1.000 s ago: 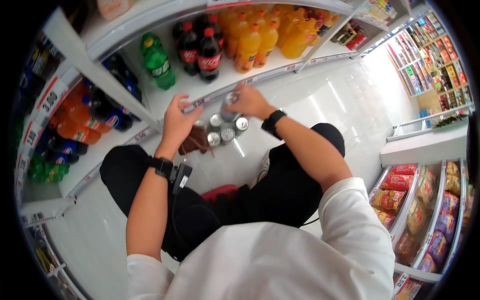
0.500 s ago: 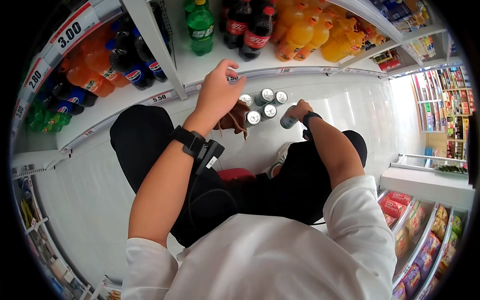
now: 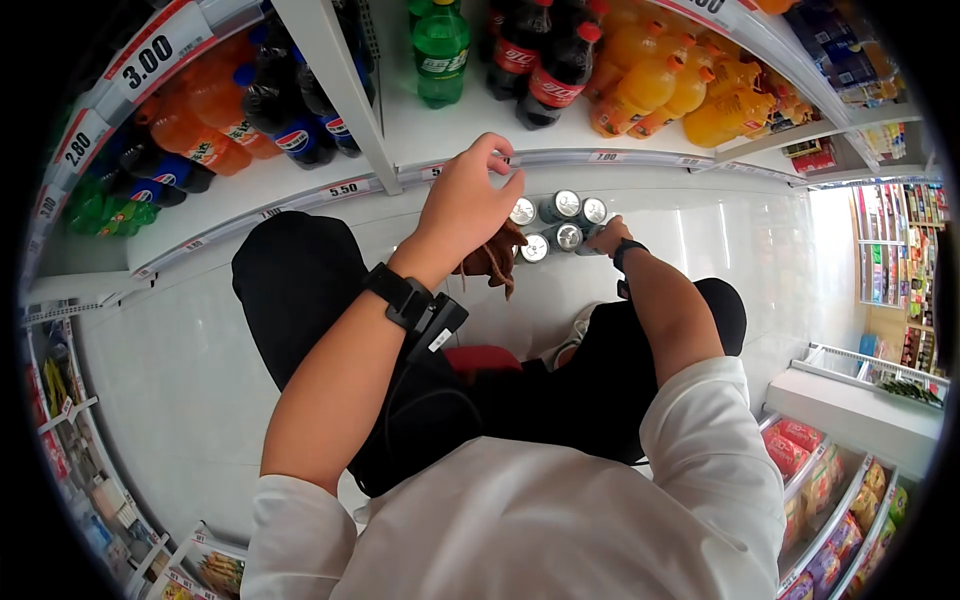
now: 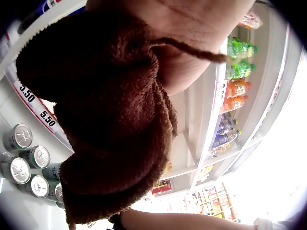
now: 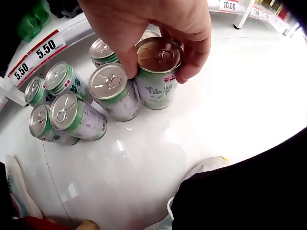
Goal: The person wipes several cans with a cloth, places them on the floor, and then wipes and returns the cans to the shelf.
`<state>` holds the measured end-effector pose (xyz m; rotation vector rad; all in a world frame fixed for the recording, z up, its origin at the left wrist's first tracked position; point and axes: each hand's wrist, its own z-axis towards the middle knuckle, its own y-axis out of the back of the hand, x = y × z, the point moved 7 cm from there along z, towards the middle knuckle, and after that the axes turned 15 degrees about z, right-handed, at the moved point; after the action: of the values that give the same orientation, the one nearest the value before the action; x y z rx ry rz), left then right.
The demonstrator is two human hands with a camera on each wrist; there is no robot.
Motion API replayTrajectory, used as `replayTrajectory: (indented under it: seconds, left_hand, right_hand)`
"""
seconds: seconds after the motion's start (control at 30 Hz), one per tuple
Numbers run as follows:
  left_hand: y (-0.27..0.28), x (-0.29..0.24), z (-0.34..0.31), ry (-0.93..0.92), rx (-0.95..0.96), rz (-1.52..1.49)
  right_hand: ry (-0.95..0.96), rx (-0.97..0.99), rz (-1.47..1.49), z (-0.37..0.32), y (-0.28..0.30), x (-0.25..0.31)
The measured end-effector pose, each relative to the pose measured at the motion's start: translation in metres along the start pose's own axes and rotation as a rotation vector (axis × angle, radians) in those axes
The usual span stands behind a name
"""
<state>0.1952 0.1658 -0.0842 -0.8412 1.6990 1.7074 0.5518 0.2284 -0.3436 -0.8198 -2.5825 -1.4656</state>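
My right hand point(image 3: 607, 238) grips a green-and-white can point(image 5: 157, 88) near its rim, thumb on one side and fingers on the other, in the right wrist view. That can stands upright on the floor at the right end of a cluster of several similar cans point(image 5: 87, 125), right beside its neighbour. Brown fuzzy cloth point(image 4: 112, 120) with a thin cord hangs from my left hand point(image 3: 468, 205), which is raised to the left of the cans by the shelf edge. Its thumb and forefinger stand apart; the other fingers are partly hidden.
Soda and orange-drink bottles point(image 3: 560, 80) stand on the low shelf beyond the cans. Its front edge point(image 3: 620, 157) carries price tags. A shelf upright point(image 3: 340, 90) rises at left. My knees and a shoe point(image 3: 578, 330) are near; snack bins point(image 3: 840, 480) stand at right.
My right hand first took a can out to the right, away from the others, and has since brought it back beside them. My left hand, with the brown cloth, has moved only slightly lately.
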Motion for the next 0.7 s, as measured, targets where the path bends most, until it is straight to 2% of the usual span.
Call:
replayTrajectory:
  seconds: [0.37,0.47,0.5,0.53,0.57,0.63,0.67,0.7]
  left_hand:
    - [-0.008,-0.001,0.002,0.024,0.036,0.007]
    - [-0.008,-0.001,0.003,-0.009,0.005,0.007]
    - [-0.007,-0.003,0.002,-0.019,-0.005,0.003]
    - [-0.007,-0.002,0.002,-0.008,0.0,0.002]
    - [-0.007,-0.002,0.001,0.002,0.002,0.002]
    - [-0.011,0.002,0.003,-0.01,-0.004,-0.005]
    - [-0.009,0.001,0.002,-0.023,-0.015,0.007]
    - [-0.011,0.004,0.002,-0.033,-0.027,-0.011]
  right_hand:
    - [-0.054,0.087,0.081,0.014,-0.026,-0.016]
    - [0.006,0.022,0.054,0.019,-0.03,-0.018]
    - [0.068,0.116,-0.11,0.046,-0.05,-0.036]
    - [0.043,0.116,-0.117,0.031,-0.043,-0.025]
    - [0.116,0.092,-0.159,0.043,-0.052,-0.03]
    - [0.07,0.094,0.05,0.022,-0.037,-0.018]
    - [0.112,0.05,0.052,0.026,-0.041,-0.019]
    - [0.095,0.117,0.073,0.026,-0.043,-0.018]
